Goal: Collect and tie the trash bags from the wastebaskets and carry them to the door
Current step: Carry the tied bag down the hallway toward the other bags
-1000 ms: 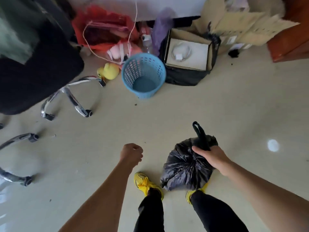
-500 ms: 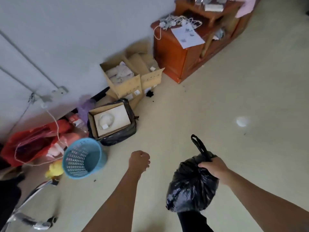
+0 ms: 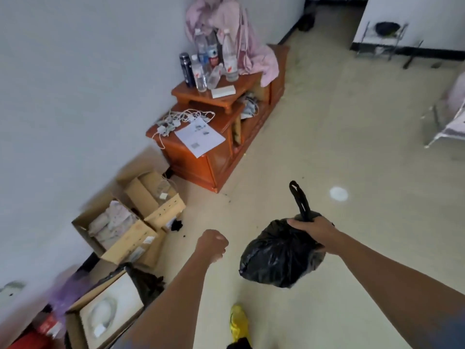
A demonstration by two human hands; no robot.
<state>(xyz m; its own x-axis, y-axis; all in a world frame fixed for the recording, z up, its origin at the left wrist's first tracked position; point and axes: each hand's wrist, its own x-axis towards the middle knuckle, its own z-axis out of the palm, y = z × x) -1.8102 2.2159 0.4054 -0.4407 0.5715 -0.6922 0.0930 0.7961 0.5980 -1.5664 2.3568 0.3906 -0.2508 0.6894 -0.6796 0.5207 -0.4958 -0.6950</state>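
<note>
Black trash bag [image 3: 276, 258]: hanging clear of the floor [image 3: 352, 147] at about 5 o'clock in the view, bulging, crinkling and sagging under its load.
Handling: looking like thin, soft film, likely slippery and easy to tear; seeming light to moderate, since being carried one-handed; probably swinging with each step.
Knotted neck [image 3: 299, 200]: sticking up as a twisted loop at 12 o'clock of the bag; probably the soundest place for gripping is just under the knot, not the thin body.
Right hand [image 3: 312, 229]: wrapping fingers [image 3: 298, 224] and thumb tightly round the gathered neck, bearing the whole weight.
Left hand [image 3: 212, 244]: curling into a fist at 9 o'clock of the bag, gripping nothing, well apart from it.
Yellow shoe [image 3: 239, 321]: showing at 6 o'clock, below the bag.
Cardboard boxes [image 3: 125, 238]: sitting open along the wall [image 3: 75, 96] at 8 to 9 o'clock.
Wooden cabinet [image 3: 201, 167]: standing against the wall at 11 o'clock, carrying bottles [image 3: 227, 56], cables [image 3: 181, 119] and a paper sheet [image 3: 200, 138].
Dark opening [image 3: 337, 2]: lying far off at 12 to 1 o'clock; possibly leading toward the door, though not showing enough for certainty.
</note>
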